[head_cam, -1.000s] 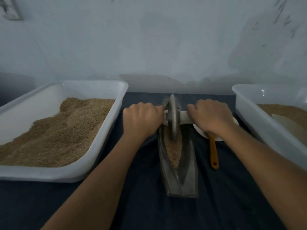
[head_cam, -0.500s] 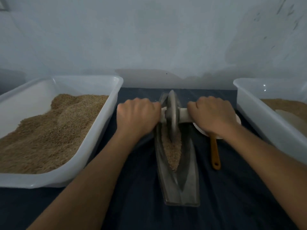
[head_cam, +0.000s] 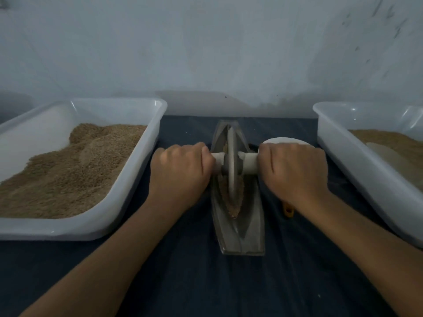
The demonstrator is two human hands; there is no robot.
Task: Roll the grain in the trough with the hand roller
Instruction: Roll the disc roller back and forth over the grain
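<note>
A narrow boat-shaped metal trough (head_cam: 249,236) lies lengthwise on the dark cloth in the middle. Brown grain (head_cam: 235,202) fills its groove. The hand roller's grey disc (head_cam: 231,165) stands upright in the groove near the trough's middle. A pale wooden axle (head_cam: 248,164) runs through the disc. My left hand (head_cam: 180,170) grips the axle's left end and my right hand (head_cam: 295,170) grips its right end, fingers curled round it.
A white tub (head_cam: 128,186) heaped with brown grain stands at the left. Another white tub (head_cam: 357,161) with grain stands at the right. A white dish (head_cam: 283,141) and an orange handle tip (head_cam: 288,211) show behind and under my right hand. A wall rises behind.
Both hands have drawn the roller towards me along the trough, from its far end to about its middle. The far tip of the trough now shows.
</note>
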